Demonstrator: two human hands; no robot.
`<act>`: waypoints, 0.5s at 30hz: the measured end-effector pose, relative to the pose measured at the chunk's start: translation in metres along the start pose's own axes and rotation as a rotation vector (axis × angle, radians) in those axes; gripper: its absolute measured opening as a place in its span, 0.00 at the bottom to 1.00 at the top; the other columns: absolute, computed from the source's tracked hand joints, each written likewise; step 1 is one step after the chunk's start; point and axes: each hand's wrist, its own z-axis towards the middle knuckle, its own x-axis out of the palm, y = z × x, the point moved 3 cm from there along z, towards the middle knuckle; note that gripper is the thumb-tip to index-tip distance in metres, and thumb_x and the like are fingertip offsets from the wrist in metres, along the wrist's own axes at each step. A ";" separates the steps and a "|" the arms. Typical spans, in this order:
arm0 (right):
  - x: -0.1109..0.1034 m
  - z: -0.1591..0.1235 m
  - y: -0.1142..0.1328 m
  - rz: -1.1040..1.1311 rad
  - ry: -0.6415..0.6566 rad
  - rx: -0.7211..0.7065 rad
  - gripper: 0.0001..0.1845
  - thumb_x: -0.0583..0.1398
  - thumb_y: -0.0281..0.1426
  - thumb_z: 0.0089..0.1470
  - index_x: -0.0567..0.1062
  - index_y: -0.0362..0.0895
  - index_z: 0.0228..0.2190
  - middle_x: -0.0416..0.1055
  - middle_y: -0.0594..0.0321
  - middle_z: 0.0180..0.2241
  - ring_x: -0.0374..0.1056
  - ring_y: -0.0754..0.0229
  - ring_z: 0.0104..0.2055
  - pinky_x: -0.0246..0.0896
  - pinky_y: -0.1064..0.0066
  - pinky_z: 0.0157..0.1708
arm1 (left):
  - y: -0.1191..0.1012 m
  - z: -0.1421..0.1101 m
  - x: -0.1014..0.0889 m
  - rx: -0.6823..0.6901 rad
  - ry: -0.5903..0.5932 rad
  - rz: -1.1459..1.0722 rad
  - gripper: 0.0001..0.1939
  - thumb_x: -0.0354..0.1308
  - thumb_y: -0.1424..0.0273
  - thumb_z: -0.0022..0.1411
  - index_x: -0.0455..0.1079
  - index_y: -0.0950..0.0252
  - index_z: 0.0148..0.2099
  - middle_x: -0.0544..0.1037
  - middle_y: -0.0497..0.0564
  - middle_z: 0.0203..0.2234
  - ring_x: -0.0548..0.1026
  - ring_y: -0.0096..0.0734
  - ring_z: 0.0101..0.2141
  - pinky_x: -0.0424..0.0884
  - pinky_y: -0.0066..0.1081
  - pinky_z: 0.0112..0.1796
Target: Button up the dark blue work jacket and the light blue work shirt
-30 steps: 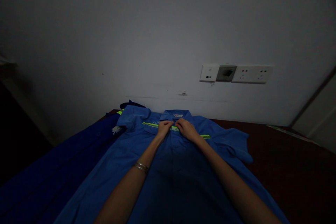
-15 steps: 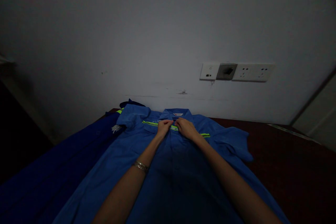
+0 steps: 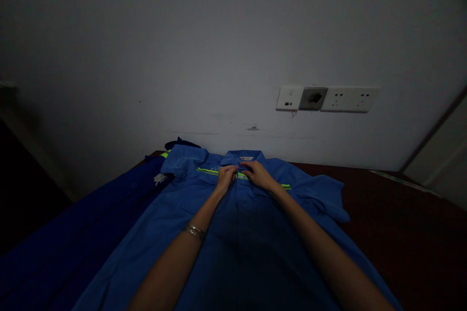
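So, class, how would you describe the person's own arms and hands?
The left forearm and right forearm show no sleeves; the left hand and right hand no gloves. A silvery bracelet, seemingly of two bands, circles the left forearm; the right shows none.

1. The blue work shirt (image 3: 238,233) is cut off by the bottom edge.
2. Its chest stripe (image 3: 207,171) is partly hidden by the left hand (image 3: 226,176) and right hand (image 3: 259,175).
3. On the collar label (image 3: 246,158), print cannot be read.

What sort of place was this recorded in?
Probably a dim indoor room, use unclear: a scuffed pale wall, wall sockets, and a dark reddish surface with a blue shirt on it.
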 end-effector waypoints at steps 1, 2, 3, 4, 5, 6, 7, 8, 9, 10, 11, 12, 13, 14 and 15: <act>0.001 0.000 -0.003 0.011 -0.001 0.017 0.19 0.57 0.29 0.49 0.69 0.42 0.45 0.69 0.55 0.45 0.62 0.58 0.48 0.54 0.64 0.48 | 0.000 0.000 0.000 -0.006 -0.001 -0.005 0.12 0.54 0.64 0.45 0.68 0.69 0.22 0.60 0.43 0.07 0.55 0.18 0.11 0.48 0.22 0.14; 0.001 0.001 -0.005 0.018 -0.004 0.029 0.19 0.57 0.29 0.49 0.70 0.42 0.45 0.69 0.55 0.45 0.62 0.58 0.48 0.54 0.65 0.49 | 0.000 0.000 0.000 -0.012 -0.001 -0.011 0.12 0.53 0.65 0.46 0.69 0.69 0.23 0.62 0.43 0.07 0.56 0.18 0.10 0.48 0.22 0.14; 0.000 0.001 -0.006 0.021 -0.006 0.033 0.19 0.57 0.29 0.49 0.70 0.41 0.45 0.69 0.55 0.45 0.62 0.58 0.48 0.54 0.65 0.49 | 0.000 0.000 0.000 -0.014 0.001 -0.020 0.12 0.52 0.66 0.46 0.70 0.70 0.25 0.63 0.43 0.08 0.56 0.18 0.10 0.48 0.22 0.14; -0.001 0.000 -0.006 0.020 -0.002 0.026 0.19 0.57 0.29 0.48 0.70 0.40 0.44 0.69 0.54 0.44 0.63 0.58 0.48 0.54 0.66 0.49 | 0.000 0.000 0.000 -0.013 0.005 -0.030 0.12 0.52 0.66 0.46 0.71 0.70 0.26 0.65 0.44 0.10 0.57 0.18 0.10 0.49 0.22 0.13; -0.002 0.000 -0.006 0.016 0.007 0.014 0.19 0.57 0.29 0.48 0.70 0.40 0.44 0.69 0.54 0.44 0.63 0.58 0.47 0.54 0.66 0.48 | 0.000 0.000 0.000 -0.007 0.009 -0.040 0.12 0.51 0.67 0.46 0.71 0.71 0.26 0.67 0.45 0.11 0.58 0.18 0.11 0.49 0.22 0.13; -0.003 -0.001 -0.005 0.008 0.018 0.000 0.18 0.57 0.29 0.48 0.70 0.40 0.44 0.69 0.54 0.43 0.63 0.58 0.47 0.54 0.66 0.48 | 0.000 0.000 0.000 -0.001 0.012 -0.048 0.12 0.51 0.67 0.46 0.71 0.71 0.26 0.69 0.46 0.13 0.59 0.18 0.11 0.49 0.22 0.13; -0.004 -0.001 -0.004 -0.001 0.029 -0.015 0.18 0.57 0.28 0.49 0.70 0.41 0.43 0.69 0.55 0.42 0.63 0.58 0.46 0.54 0.66 0.47 | 0.000 0.000 0.000 0.002 0.013 -0.054 0.12 0.51 0.68 0.46 0.71 0.71 0.26 0.70 0.47 0.15 0.60 0.18 0.11 0.50 0.22 0.13; -0.006 -0.002 -0.004 -0.011 0.041 -0.027 0.17 0.57 0.28 0.49 0.71 0.41 0.43 0.70 0.55 0.41 0.63 0.59 0.45 0.54 0.66 0.47 | 0.000 -0.001 0.000 0.001 0.011 -0.057 0.13 0.50 0.68 0.46 0.71 0.71 0.27 0.72 0.49 0.17 0.61 0.18 0.12 0.50 0.22 0.13; -0.007 -0.002 -0.003 -0.020 0.050 -0.037 0.16 0.57 0.28 0.49 0.71 0.42 0.42 0.70 0.56 0.40 0.63 0.59 0.45 0.54 0.67 0.46 | 0.000 -0.001 0.000 -0.005 0.006 -0.059 0.13 0.50 0.67 0.46 0.71 0.71 0.27 0.73 0.49 0.18 0.61 0.18 0.12 0.50 0.22 0.13; -0.009 -0.002 -0.003 -0.028 0.056 -0.044 0.14 0.57 0.28 0.49 0.71 0.42 0.40 0.70 0.57 0.40 0.63 0.59 0.44 0.55 0.67 0.45 | 0.000 -0.001 -0.001 -0.014 0.001 -0.059 0.13 0.50 0.67 0.46 0.71 0.71 0.27 0.73 0.50 0.19 0.62 0.19 0.12 0.51 0.22 0.13; -0.010 -0.003 -0.003 -0.033 0.060 -0.048 0.13 0.57 0.28 0.48 0.72 0.42 0.39 0.69 0.57 0.39 0.63 0.60 0.43 0.55 0.68 0.44 | 0.000 -0.001 -0.001 -0.021 -0.006 -0.059 0.13 0.50 0.67 0.46 0.71 0.71 0.27 0.73 0.51 0.20 0.63 0.19 0.13 0.51 0.22 0.13; -0.012 -0.003 -0.003 -0.034 0.063 -0.050 0.12 0.57 0.28 0.48 0.72 0.42 0.38 0.69 0.58 0.37 0.63 0.60 0.42 0.55 0.69 0.43 | 0.001 0.000 -0.001 -0.024 -0.015 -0.060 0.13 0.50 0.67 0.46 0.71 0.71 0.28 0.73 0.51 0.19 0.63 0.19 0.13 0.52 0.21 0.13; -0.013 -0.003 -0.004 -0.031 0.068 -0.045 0.11 0.58 0.28 0.47 0.72 0.42 0.36 0.69 0.59 0.36 0.64 0.61 0.40 0.56 0.70 0.41 | 0.001 0.000 -0.001 -0.019 -0.029 -0.059 0.13 0.50 0.67 0.46 0.72 0.71 0.28 0.73 0.50 0.19 0.64 0.20 0.14 0.52 0.21 0.14; -0.014 -0.004 -0.005 -0.023 0.073 -0.035 0.10 0.58 0.28 0.47 0.72 0.42 0.34 0.69 0.60 0.34 0.64 0.61 0.38 0.56 0.71 0.39 | 0.001 0.000 -0.002 -0.008 -0.044 -0.050 0.13 0.50 0.67 0.46 0.72 0.71 0.28 0.72 0.50 0.18 0.64 0.21 0.15 0.53 0.21 0.14; -0.015 -0.004 -0.007 -0.012 0.077 -0.022 0.09 0.59 0.28 0.46 0.72 0.42 0.33 0.69 0.61 0.33 0.64 0.62 0.36 0.56 0.72 0.37 | 0.001 0.000 -0.002 0.007 -0.059 -0.030 0.12 0.51 0.68 0.46 0.72 0.71 0.28 0.72 0.49 0.18 0.64 0.21 0.15 0.54 0.21 0.15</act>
